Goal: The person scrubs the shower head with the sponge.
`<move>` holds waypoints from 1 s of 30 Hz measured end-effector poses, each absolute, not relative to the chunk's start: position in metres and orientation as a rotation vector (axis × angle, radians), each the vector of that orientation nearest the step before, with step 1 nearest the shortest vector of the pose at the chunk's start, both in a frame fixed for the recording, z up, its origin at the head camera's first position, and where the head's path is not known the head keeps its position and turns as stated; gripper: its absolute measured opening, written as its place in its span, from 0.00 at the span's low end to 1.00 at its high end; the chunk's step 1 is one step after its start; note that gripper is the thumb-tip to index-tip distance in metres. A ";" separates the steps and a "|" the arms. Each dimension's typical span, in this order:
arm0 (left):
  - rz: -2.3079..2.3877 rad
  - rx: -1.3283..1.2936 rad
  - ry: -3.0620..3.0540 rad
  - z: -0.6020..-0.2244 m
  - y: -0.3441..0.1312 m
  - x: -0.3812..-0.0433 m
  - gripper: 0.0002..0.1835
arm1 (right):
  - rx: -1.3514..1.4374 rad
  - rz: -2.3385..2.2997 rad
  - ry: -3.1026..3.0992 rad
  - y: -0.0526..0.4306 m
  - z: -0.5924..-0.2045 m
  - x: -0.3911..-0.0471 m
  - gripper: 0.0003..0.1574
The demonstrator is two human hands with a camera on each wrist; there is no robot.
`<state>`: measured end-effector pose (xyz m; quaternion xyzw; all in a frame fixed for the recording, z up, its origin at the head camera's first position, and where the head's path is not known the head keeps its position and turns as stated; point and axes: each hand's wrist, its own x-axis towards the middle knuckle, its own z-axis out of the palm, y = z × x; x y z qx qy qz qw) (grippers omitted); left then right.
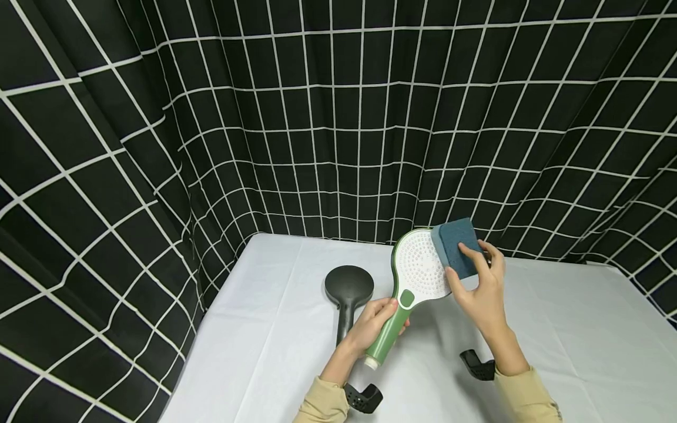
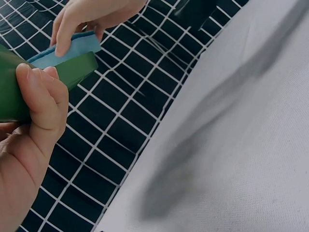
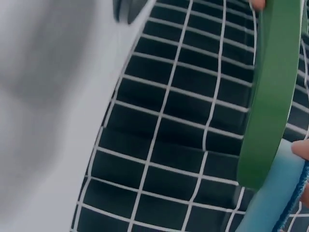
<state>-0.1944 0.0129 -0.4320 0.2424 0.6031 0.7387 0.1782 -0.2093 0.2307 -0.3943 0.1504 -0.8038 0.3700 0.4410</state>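
My left hand [image 1: 373,323] grips the green handle of a shower head [image 1: 420,267], its white nozzle face turned up toward the head camera. In my right hand [image 1: 483,288] is a blue sponge [image 1: 460,249], pinched between thumb and fingers and laid against the right edge of the nozzle face. The left wrist view has the left hand [image 2: 41,111] around the green handle, with the sponge [image 2: 72,50] beyond it. From the right wrist, the green rim [image 3: 273,96] is seen edge-on, touching the light-blue side of the sponge [image 3: 270,198].
A dark grey shower head [image 1: 349,286] lies on the white-covered table [image 1: 264,329], left of the left hand. Black curtains with a white grid [image 1: 359,117] hang behind the table and at both sides. Black wrist mounts [image 1: 364,399] sit at both wrists.
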 end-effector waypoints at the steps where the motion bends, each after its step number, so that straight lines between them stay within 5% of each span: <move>1: 2.088 0.684 1.712 -0.429 0.012 -0.193 0.22 | 0.367 0.920 -1.989 0.231 -0.396 -0.210 0.29; 10: 2.093 0.678 1.723 -0.408 0.006 -0.184 0.23 | 0.567 0.909 -2.033 0.205 -0.410 -0.184 0.26; 22: 2.082 0.666 1.722 -0.411 0.008 -0.182 0.22 | 0.295 0.932 -2.025 0.229 -0.399 -0.210 0.28; 30: 2.079 0.669 1.726 -0.411 0.008 -0.183 0.22 | 0.543 0.896 -2.091 0.195 -0.412 -0.182 0.27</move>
